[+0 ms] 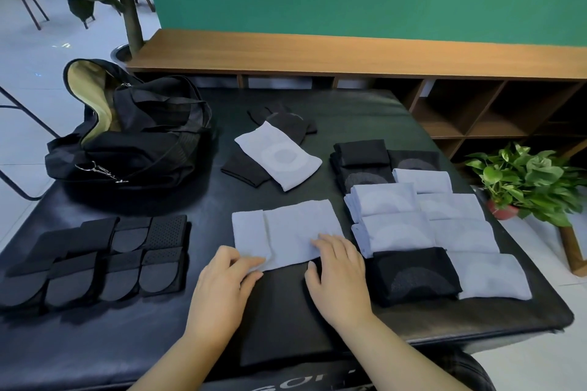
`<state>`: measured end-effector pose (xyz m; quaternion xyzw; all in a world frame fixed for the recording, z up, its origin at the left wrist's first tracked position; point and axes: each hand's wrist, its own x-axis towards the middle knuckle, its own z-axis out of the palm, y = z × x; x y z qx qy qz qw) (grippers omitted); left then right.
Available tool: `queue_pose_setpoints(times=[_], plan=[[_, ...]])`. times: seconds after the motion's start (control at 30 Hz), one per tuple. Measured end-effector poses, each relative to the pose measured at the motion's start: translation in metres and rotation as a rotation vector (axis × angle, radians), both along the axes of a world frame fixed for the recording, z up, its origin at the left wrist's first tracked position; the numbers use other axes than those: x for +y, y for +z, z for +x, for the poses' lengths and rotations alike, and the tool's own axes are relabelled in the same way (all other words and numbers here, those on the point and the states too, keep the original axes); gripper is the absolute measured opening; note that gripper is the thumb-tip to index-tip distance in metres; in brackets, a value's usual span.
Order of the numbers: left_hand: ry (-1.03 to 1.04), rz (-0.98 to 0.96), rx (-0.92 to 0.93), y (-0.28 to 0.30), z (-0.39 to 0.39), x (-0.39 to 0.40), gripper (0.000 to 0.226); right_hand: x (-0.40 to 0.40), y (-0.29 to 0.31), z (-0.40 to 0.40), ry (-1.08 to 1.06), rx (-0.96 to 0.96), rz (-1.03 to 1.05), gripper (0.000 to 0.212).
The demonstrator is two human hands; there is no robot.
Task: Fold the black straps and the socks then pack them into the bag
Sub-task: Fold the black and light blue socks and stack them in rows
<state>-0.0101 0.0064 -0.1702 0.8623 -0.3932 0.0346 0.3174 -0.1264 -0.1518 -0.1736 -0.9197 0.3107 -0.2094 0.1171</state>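
Counter (365,111): black, padded, filling the middle of the view and carrying everything below.
Bag (133,136): black duffel at 10 o'clock on the counter, unzipped, pale lining showing at its far-left mouth, a metal clip hanging off its near side.
Folded socks (422,219): at 3 o'clock, two overlapping columns, pale blue and black mixed, a black one nearest in the left column, a pale blue one nearest in the right.
Folded black straps (104,257): at 8 o'clock, two rows side by side, rounded tabs facing near, some with perforated panels.
Black piece (279,311): flat at 6 o'clock between the forearms; sock or strap, hard to tell against the dark counter.
Pale blue sock (286,232): centre of the counter, laid flat crosswise, its near edge overlapping the black piece.
Unfolded pile (279,152): at 12 o'clock, one pale blue sock lying slantwise over black ones.
Left hand (222,292): palm down, fingers (251,262) lightly bent, tips resting on the near-left corner of the pale blue sock; gripping nothing.
Right hand (340,279): palm down, fingers straight and spread, pressing the sock's near-right edge, thumb on the black piece.
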Motion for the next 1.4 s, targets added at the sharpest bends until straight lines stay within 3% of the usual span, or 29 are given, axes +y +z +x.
queue_pose_setpoints(times=[0.1,0.2,0.4,0.53,0.63,0.77,0.9,1.13,1.27,1.4], plan=[[0.082,-0.027,0.090,0.004,0.001,0.000,0.021,0.002,0.002,-0.004,0.006,-0.009,-0.044,0.033],[0.108,-0.024,0.128,0.005,0.004,0.000,0.030,0.003,0.001,-0.008,0.082,-0.029,-0.074,0.027],[0.071,0.006,0.147,0.005,0.012,-0.003,0.033,0.002,-0.002,-0.015,0.331,-0.111,-0.062,0.017],[-0.003,0.082,0.106,0.001,0.018,-0.005,0.046,0.004,0.002,-0.017,0.474,-0.130,-0.027,0.018],[-0.039,0.181,0.078,-0.002,0.018,-0.006,0.056,0.005,0.004,-0.017,0.434,-0.165,0.007,0.023],[-0.096,0.223,0.001,-0.006,0.014,-0.002,0.069,0.005,0.000,-0.016,0.196,-0.102,0.065,0.031],[-0.171,0.215,-0.088,-0.003,0.007,0.003,0.058,0.005,-0.001,-0.015,0.105,-0.092,0.086,0.034],[-0.402,0.141,-0.061,-0.004,0.001,0.014,0.064,0.004,0.001,-0.018,0.235,-0.111,0.209,0.039],[-0.393,0.086,-0.043,-0.006,0.001,0.016,0.046,0.002,0.002,-0.024,0.330,-0.094,0.330,0.053],[-0.367,0.042,-0.028,-0.009,0.003,0.016,0.037,0.000,0.000,-0.030,0.371,-0.137,0.367,0.045]])
